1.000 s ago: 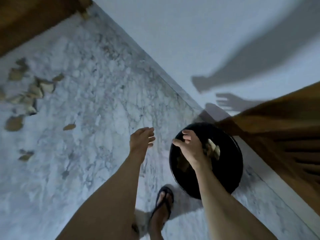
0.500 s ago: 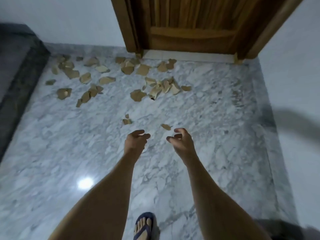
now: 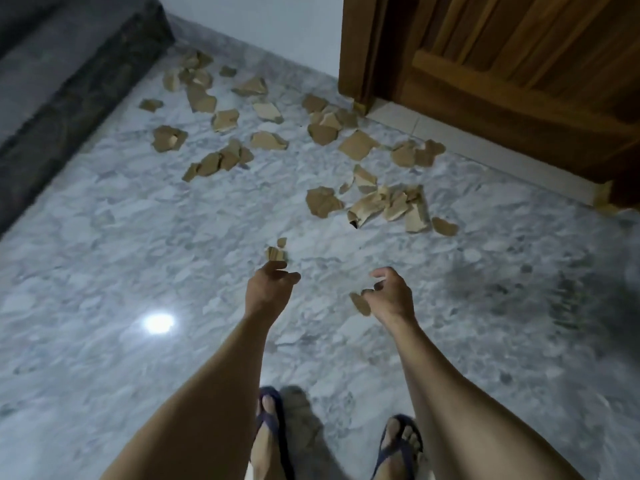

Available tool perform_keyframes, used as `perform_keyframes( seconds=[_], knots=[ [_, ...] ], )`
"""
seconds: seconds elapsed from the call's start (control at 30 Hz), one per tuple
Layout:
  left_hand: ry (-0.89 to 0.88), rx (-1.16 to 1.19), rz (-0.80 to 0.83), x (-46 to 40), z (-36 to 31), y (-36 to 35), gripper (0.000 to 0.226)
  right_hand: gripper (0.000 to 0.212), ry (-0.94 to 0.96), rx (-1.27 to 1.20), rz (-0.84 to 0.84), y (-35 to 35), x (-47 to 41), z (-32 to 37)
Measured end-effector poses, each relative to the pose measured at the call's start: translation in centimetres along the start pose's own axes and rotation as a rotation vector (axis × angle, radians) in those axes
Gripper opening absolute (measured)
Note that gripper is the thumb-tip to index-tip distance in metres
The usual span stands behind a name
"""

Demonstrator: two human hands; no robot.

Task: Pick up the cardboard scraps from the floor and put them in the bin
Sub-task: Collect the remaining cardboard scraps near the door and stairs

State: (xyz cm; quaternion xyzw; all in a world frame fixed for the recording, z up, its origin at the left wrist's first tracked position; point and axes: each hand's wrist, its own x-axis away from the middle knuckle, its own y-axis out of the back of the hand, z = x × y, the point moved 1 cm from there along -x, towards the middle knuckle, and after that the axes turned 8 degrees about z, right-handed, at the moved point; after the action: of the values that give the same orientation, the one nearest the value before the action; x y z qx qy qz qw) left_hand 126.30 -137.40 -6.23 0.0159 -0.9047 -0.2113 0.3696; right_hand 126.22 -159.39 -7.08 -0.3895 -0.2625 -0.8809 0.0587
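Observation:
Several brown cardboard scraps point(image 3: 325, 201) lie scattered over the marble floor, from the far left corner to the door. Two small scraps point(image 3: 275, 252) lie just beyond my left hand point(image 3: 268, 289). That hand hangs above the floor with its fingers loosely curled and holds nothing. My right hand point(image 3: 391, 296) is also empty, fingers apart and bent. A single scrap point(image 3: 360, 304) lies on the floor at its thumb side, partly hidden by it. The bin is out of view.
A wooden door point(image 3: 519, 81) and its frame stand at the upper right. A dark stone ledge point(image 3: 69, 98) runs along the left. A lamp reflection point(image 3: 158, 323) shines on the floor. My feet in blue flip-flops point(image 3: 270, 427) stand at the bottom.
One second ago my right hand was over the black bin by the wall. The view has since swung to the scraps by the door, and both empty hands now reach nearer to them.

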Motion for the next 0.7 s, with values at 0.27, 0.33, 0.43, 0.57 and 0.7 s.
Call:
perform_keyframes(
  seconds=[0.27,0.33,0.43,0.57,0.7],
  knots=[
    [0.017,-0.373,0.019,-18.7,8.8,-5.2,0.079,0.042,-0.109,0.301,0.12,-6.5,-17.7,-5.8],
    [-0.024,-0.488,-0.022,-23.6,11.2,-6.2,0.083,0.052,-0.095,0.407,0.161,-8.3,-21.8,-7.9],
    [-0.07,-0.629,-0.031,-28.2,13.7,-7.1,0.092,0.035,-0.003,0.567,0.204,-9.9,-25.6,-10.0],
    [-0.122,-0.776,0.004,-30.6,15.2,-7.8,0.081,0.038,0.212,0.888,0.335,-10.6,-27.4,-12.3],
    [-0.267,-0.712,-0.037,-31.1,15.3,-9.3,0.058,0.029,0.365,0.837,0.325,-10.4,-28.0,-13.8]
  ],
)
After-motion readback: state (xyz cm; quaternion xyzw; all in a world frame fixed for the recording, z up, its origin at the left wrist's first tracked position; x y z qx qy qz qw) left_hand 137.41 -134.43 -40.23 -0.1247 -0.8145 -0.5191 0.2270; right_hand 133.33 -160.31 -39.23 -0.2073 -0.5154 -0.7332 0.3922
